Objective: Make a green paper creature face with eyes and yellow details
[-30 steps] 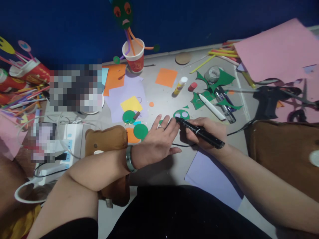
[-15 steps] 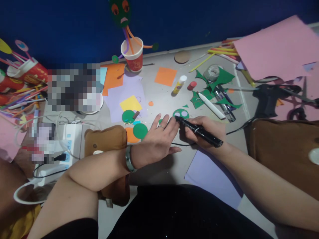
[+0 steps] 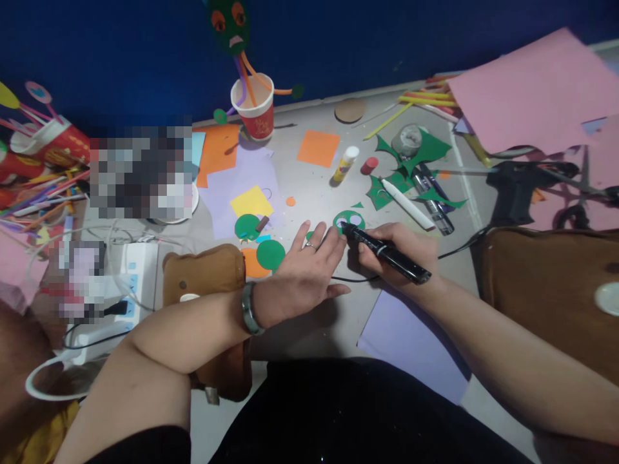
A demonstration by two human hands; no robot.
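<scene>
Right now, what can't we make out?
Head view: whether the tip of the black marker pen touches the green paper disc with two pale ovals; too small.
Head view: full outline of the small green piece; covered by fingers of the left hand.
Head view: top of the green paper face; cut off by upper edge.
Head view: contents of the large pixelated patch, left; pixelation.

Over on the grey table (image 3: pixel 314 188) lie a pale-spotted round green paper (image 3: pixel 349 214), a square orange paper (image 3: pixel 318 149) and a flat brown disc (image 3: pixel 349 111).
</scene>
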